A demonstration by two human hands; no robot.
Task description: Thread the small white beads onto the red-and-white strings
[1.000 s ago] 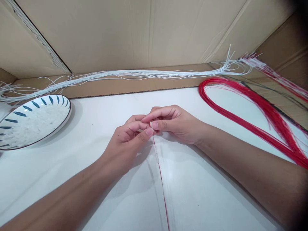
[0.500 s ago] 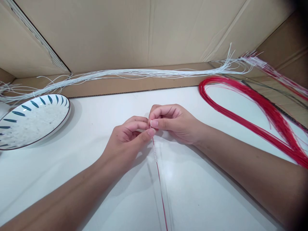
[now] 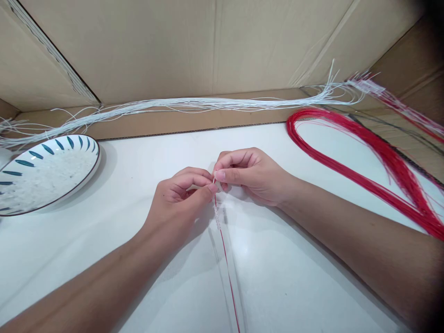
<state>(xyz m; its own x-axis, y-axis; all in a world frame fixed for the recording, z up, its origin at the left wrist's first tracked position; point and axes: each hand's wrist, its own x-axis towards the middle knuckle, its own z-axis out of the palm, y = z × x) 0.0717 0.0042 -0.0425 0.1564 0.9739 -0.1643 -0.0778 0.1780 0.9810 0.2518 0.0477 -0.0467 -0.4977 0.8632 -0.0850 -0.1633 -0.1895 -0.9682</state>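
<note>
My left hand [image 3: 183,196] is closed, thumb and forefinger pinching a thin red cord [image 3: 227,266] near its upper end. Right beside it, my right hand [image 3: 251,175] pinches the tip of the cord, where a short white end shows at the fingertips. Below my fingers, a cluster of small clear or white pieces [image 3: 217,217] sits around the cord. From there the cord runs down toward the bottom edge of the view. The fingertips of both hands nearly touch, and they partly hide the cord's end.
A white plate with blue-green strokes [image 3: 90,175] holds many small whitish pieces at the left. Looped red cords [image 3: 333,167] lie at the right. White cords [image 3: 208,104] stretch along the cardboard wall [image 3: 156,51] behind; a red and white bundle [image 3: 398,101] lies back right.
The cord with its small pieces has shifted slightly left below my hands. My left hand has moved a little left, and a white end now shows between my fingertips.
</note>
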